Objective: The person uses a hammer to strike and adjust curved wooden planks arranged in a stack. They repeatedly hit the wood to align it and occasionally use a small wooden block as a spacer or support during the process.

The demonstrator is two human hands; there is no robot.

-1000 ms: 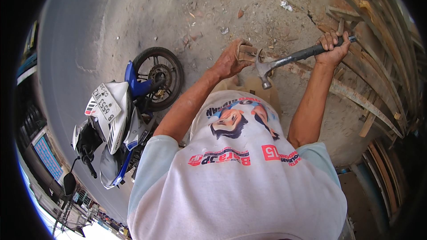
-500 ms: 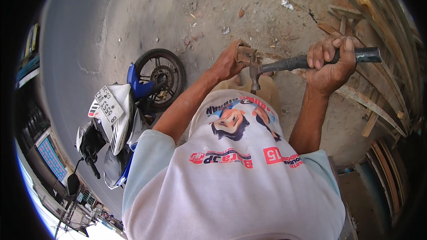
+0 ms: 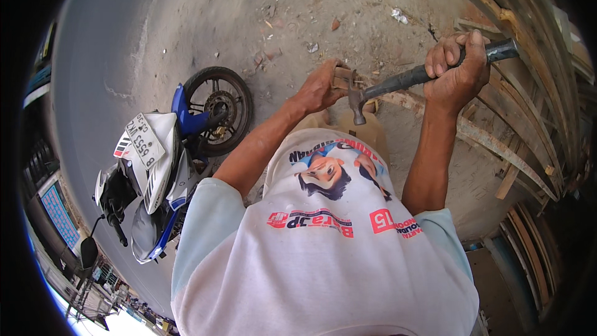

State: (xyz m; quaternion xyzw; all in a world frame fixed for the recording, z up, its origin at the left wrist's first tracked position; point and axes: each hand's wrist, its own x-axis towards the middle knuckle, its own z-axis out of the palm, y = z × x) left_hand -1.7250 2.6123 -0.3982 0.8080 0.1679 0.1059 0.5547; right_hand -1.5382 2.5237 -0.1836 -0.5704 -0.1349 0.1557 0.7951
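My right hand [image 3: 457, 74] is wrapped round the dark grip of a claw hammer [image 3: 398, 81]. The handle slants up to the right, and the metal head is beside my left hand's fingers. My left hand [image 3: 324, 86] has its fingers curled at the end of a long, worn wooden strip [image 3: 410, 101]. From there the strip runs off to the right, passing behind the hammer and my right forearm. The hammer head hides part of the strip, and whether a nail is there I cannot make out.
A white and blue motorcycle [image 3: 163, 149] stands at the left, its front wheel [image 3: 217, 112] near my left forearm. Stacked curved-looking planks [image 3: 528, 96] fill the right side. Bits of litter lie on the dirt ground [image 3: 249, 12]. A grey road [image 3: 93, 56] runs along the left.
The hammer has tilted, its handle end now higher, and my right hand has moved slightly up with it. My left hand stays on the wooden strip. The whole view has shifted a little.
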